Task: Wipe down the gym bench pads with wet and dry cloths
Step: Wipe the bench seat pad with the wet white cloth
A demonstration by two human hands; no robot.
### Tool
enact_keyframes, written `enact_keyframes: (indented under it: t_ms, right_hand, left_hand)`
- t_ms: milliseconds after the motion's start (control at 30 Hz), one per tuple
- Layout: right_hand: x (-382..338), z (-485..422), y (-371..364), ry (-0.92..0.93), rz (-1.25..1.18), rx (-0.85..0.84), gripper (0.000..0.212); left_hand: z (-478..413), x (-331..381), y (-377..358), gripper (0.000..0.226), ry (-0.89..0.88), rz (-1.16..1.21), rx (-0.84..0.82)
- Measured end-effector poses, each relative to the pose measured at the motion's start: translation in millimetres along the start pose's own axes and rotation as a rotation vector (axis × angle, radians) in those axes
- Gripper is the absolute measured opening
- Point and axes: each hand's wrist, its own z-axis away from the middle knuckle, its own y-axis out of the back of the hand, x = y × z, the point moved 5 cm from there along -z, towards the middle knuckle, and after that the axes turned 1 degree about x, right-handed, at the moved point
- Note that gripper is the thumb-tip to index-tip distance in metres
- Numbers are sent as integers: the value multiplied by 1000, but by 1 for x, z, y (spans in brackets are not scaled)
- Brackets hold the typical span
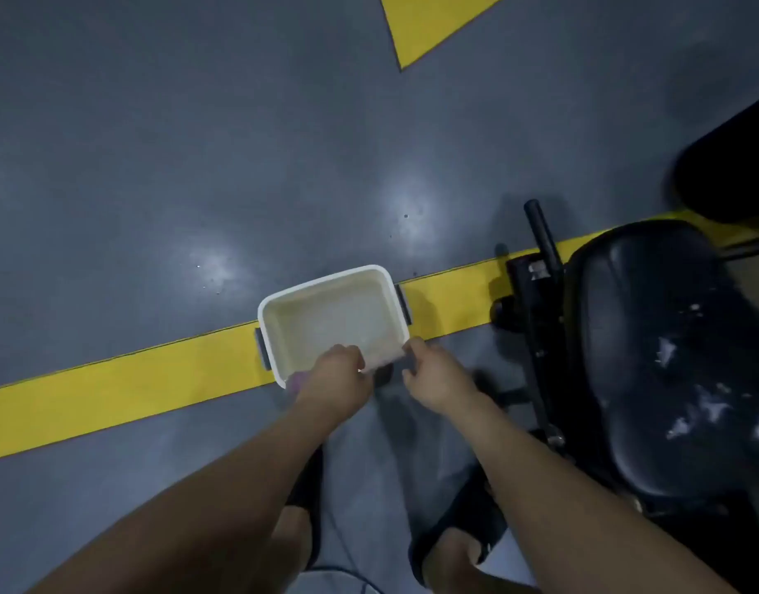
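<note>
White basin (326,277) is logged on the yellow line (112,388), its near rim met by both hands, left hand (337,373) curled, right hand (431,375) bent at the corner, holds untellable, while the bench pad (651,358) is noted rightward, nearest the right hand.

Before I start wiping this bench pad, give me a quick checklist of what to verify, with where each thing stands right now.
1. Upright white tub on the floor, in reach: ok.
2. Water in the tub: cannot tell, its inside is pale and blurred.
3. Cloth in hand: cannot tell; left hand is curled at the near rim with something purple showing beneath it, right hand is at the tub's near corner.
4. Clean bench pad: not ok, white flecks show on it.
5. Clear footing by the feet: not ok, a thin cable runs there.
</note>
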Motion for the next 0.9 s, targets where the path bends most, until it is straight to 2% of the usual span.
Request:
enact_keyframes:
  t_ms: [100,167,233,300,400,467,533,633,700,800,867,900]
  right_hand:
    - [17,-33,-34,22,34,-4,47]
    - [26,-49,-52,30,82,-5,37]
    - [32,-59,-60,70,146,47,25]
    - [30,-61,-57,136,225,122,17]
    - [16,-46,-41,213,235,212,11]
    - [8,-36,-28,226,78,240,8]
    - [-4,-17,-7,215,-114,273,4]
    - [-36,15,26,183,-367,322,9]
    - [-59,35,44,171,-470,362,13]
    - [-95,62,61,214,-511,381,22]
    - [-115,77,66,260,-442,337,25]
    - [-121,82,66,281,-385,308,25]
  left_hand:
    - [-34,1,-39,39,-70,-77,3]
    - [-54,-4,-61,45,-60,-133,-14]
    - [-66,-9,-74,39,-67,-236,-49]
    - [-72,-6,-73,23,-121,-305,-16]
    - [-60,-2,-55,17,-212,-283,26]
    - [-51,-2,-38,16,-230,-147,87]
    - [-38,0,-11,19,-169,81,121]
    - [-17,14,27,40,22,702,-44]
    - [1,28,47,47,113,994,-161]
    - [24,44,72,32,83,1276,-181]
    - [30,45,82,8,59,1365,-84]
    - [32,42,84,8,70,1356,-45]
